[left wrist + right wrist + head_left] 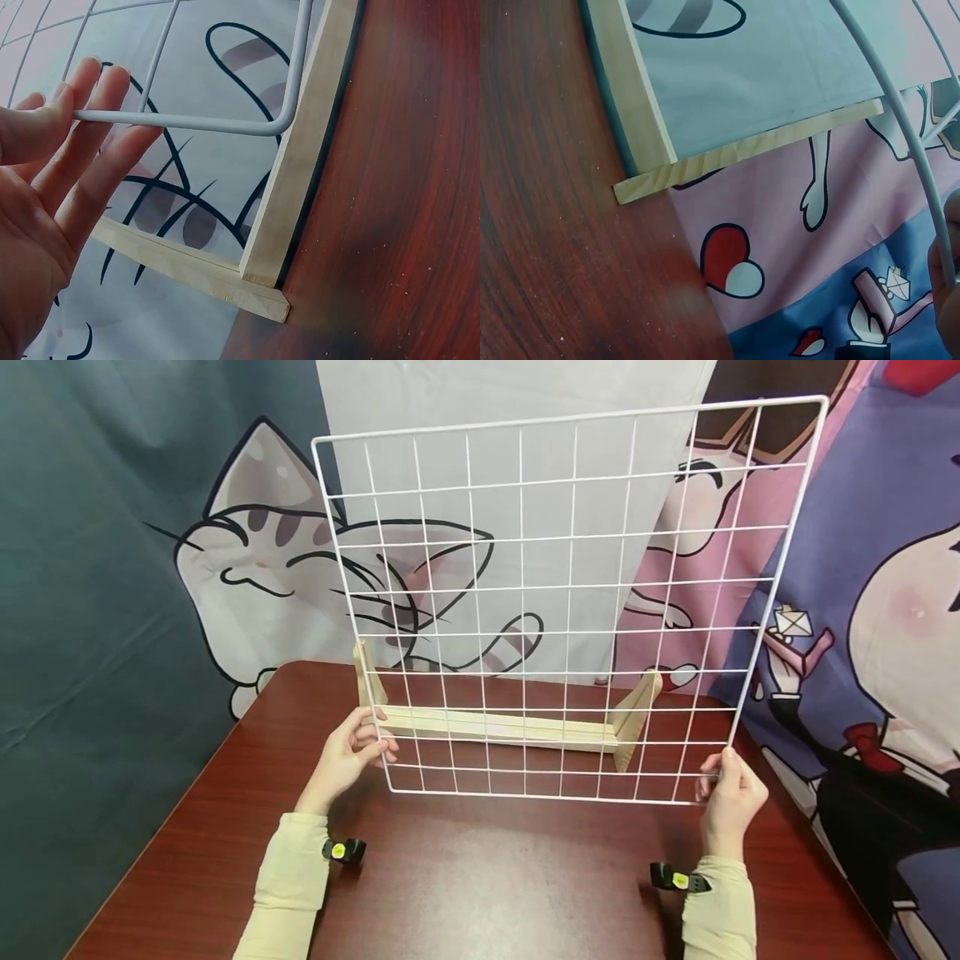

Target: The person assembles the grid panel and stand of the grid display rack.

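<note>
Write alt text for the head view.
A person's left grip and right grip hold up a white wire grid by the lower parts of its side edges. Seen through it, a wooden stand, a crossbar between two end pieces, rests on a reddish-brown table; cartoon-printed cloth hangs behind.

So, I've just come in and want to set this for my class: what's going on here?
A person is holding up a white wire grid with both hands. The left grip pinches its left edge and the right grip its right edge, both near the bottom corners. Behind the grid, as the head view shows it, a wooden stand with two end pieces and a crossbar sits on the table. Whether grid and stand touch is unclear.
</note>
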Action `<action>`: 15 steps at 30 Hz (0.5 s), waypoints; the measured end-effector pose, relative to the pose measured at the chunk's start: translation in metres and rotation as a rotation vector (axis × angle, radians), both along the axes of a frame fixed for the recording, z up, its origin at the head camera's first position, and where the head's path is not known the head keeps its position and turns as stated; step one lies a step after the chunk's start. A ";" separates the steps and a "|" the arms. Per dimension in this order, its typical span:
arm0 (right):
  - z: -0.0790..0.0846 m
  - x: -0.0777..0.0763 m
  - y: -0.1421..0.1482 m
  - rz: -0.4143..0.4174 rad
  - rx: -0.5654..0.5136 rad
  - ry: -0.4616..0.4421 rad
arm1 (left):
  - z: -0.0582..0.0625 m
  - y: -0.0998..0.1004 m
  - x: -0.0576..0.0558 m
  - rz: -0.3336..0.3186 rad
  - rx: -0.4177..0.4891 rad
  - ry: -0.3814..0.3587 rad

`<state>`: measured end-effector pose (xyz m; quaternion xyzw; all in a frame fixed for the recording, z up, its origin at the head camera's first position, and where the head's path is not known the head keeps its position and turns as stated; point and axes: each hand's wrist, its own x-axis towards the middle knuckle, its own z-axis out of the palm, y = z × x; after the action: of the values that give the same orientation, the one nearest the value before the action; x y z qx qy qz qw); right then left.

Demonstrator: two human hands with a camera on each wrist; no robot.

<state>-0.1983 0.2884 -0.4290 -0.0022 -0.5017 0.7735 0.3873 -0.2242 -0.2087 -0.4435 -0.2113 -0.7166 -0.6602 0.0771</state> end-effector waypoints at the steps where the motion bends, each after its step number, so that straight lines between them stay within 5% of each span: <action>1: 0.000 0.000 0.000 0.002 0.003 -0.005 | 0.000 0.000 0.000 0.008 -0.001 0.005; 15: -0.015 -0.008 -0.005 -0.111 0.279 -0.281 | 0.002 -0.008 0.001 0.121 -0.061 0.030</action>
<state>-0.2065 0.2832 -0.4441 -0.0838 -0.6522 0.6660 0.3523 -0.2236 -0.2168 -0.4420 -0.1798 -0.7466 -0.6289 0.1213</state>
